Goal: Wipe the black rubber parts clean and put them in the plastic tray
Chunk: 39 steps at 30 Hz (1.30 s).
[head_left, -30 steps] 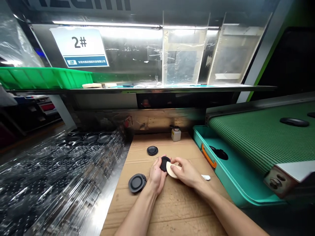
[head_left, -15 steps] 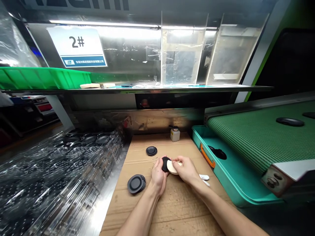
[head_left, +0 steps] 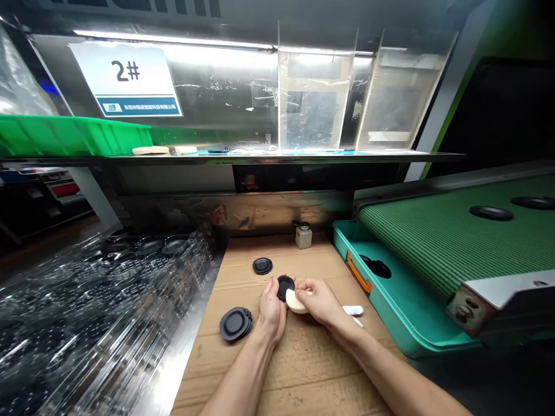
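Note:
My left hand point(head_left: 271, 309) is closed around a round black plastic lid point(head_left: 284, 286), its face tilted up toward me. Pinched in the fingers of my right hand point(head_left: 319, 300) is a cream-coloured round sponge pad point(head_left: 295, 301), which overlaps the lid's lower right edge. Left of my left forearm lies a small stack of black lids point(head_left: 235, 323). Farther back, more lids point(head_left: 262, 266) rest on the cardboard sheet point(head_left: 303, 364). Just right of my right wrist, partly covered by it, are white slender objects point(head_left: 353, 311) whose kind I cannot make out.
A small bottle point(head_left: 303, 236) stands at the cardboard's back edge. To the right, a teal bin point(head_left: 416, 323) holds black parts below a green conveyor belt point(head_left: 455, 231) carrying black discs. Clear plastic trays point(head_left: 99, 312) with black parts fill the left. A metal shelf point(head_left: 277, 158) crosses above.
The sponge pad has shifted down along the lid's edge, and the lid's face shows more now. The view has turned slightly right. On the belt, the black discs have moved left.

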### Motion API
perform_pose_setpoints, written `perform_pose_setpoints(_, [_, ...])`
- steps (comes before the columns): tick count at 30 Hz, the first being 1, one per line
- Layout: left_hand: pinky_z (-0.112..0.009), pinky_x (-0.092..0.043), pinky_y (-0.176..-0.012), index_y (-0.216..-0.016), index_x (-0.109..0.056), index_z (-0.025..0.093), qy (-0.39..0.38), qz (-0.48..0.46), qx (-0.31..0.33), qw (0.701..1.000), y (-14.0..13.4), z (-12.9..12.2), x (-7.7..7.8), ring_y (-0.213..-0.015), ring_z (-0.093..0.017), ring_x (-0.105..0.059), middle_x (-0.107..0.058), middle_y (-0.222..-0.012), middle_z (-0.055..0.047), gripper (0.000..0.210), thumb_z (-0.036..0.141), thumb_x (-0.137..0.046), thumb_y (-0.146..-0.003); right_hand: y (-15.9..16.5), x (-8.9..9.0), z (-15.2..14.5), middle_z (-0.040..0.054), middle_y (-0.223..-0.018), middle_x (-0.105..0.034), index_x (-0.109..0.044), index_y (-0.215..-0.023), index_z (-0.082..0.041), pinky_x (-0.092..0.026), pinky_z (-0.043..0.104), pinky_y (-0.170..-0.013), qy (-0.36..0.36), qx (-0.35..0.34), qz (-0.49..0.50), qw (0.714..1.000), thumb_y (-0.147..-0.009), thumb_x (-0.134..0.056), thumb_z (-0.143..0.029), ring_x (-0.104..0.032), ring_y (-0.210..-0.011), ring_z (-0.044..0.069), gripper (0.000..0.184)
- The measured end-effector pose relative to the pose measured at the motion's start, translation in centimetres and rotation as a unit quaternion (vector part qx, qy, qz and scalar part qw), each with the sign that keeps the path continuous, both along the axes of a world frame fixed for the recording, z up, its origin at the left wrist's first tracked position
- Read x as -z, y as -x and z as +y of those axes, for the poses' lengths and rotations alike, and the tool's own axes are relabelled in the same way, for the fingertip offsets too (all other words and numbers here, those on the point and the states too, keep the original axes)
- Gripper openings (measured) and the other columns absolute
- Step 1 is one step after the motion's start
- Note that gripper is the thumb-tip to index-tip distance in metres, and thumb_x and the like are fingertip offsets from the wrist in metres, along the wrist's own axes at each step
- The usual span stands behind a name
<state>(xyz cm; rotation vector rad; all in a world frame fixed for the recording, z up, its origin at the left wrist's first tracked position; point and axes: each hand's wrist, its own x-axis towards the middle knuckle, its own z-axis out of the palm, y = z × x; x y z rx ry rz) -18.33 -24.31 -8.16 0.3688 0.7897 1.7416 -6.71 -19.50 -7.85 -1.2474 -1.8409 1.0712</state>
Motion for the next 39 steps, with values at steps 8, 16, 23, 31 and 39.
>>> perform_pose_setpoints(8, [-0.038,-0.050,-0.088,-0.106,-0.055,0.013,-0.005,0.004,0.011,1.000,-0.1,0.0,0.0,-0.097,-0.023,-0.064,-0.067,-0.100,-0.014,0.022,0.026,-0.050,-0.089,0.1,0.6,0.3,0.0042,-0.071,-0.068,-0.067,-0.077,-0.014,-0.041,0.022,-0.054,0.035,0.019,0.027,0.999,-0.071,-0.056,-0.037,-0.059,-0.064,0.016,0.027])
perform_pose_setpoints(16, [-0.042,-0.054,-0.081,-0.100,-0.055,0.012,0.022,-0.054,0.043,0.997,0.8,0.3,-0.1,-0.091,-0.024,-0.065,-0.065,-0.104,-0.016,0.020,0.026,-0.043,-0.092,-1.4,-1.8,1.2,0.0058,-0.085,-0.070,-0.067,-0.090,-0.015,-0.047,0.026,-0.068,-0.056,0.083,0.101,0.990,-0.079,-0.052,-0.041,-0.063,-0.076,0.019,0.032])
perform_pose_setpoints(23, [-0.042,-0.055,-0.077,-0.103,-0.053,0.009,0.041,-0.106,0.093,0.989,1.7,0.5,-0.2,-0.094,-0.028,-0.066,-0.062,-0.111,-0.024,0.027,0.030,-0.038,-0.093,-4.2,-2.4,3.1,0.0062,-0.086,-0.070,-0.067,-0.092,-0.014,-0.047,0.030,-0.072,-0.095,0.148,0.045,0.983,-0.080,-0.052,-0.042,-0.063,-0.079,0.021,0.034])
perform_pose_setpoints(31, [-0.039,-0.054,-0.077,-0.109,-0.052,0.012,0.024,-0.093,0.100,0.990,1.4,0.3,-0.1,-0.093,-0.027,-0.066,-0.062,-0.113,-0.021,0.026,0.028,-0.044,-0.091,-5.2,-2.2,2.8,0.0100,-0.100,-0.066,-0.059,-0.117,-0.019,-0.042,0.033,-0.078,-0.161,0.095,-0.267,0.945,-0.088,-0.041,-0.041,-0.060,-0.094,0.025,0.042])
perform_pose_setpoints(39, [-0.036,-0.052,-0.075,-0.111,-0.051,0.013,0.016,-0.076,0.091,0.993,1.4,0.1,-0.2,-0.092,-0.026,-0.066,-0.063,-0.113,-0.020,0.027,0.029,-0.047,-0.090,-5.8,-2.9,2.1,0.0120,-0.109,-0.058,-0.054,-0.122,-0.023,-0.038,0.034,-0.074,-0.186,0.090,-0.417,0.885,-0.089,-0.038,-0.048,-0.056,-0.099,0.027,0.045])
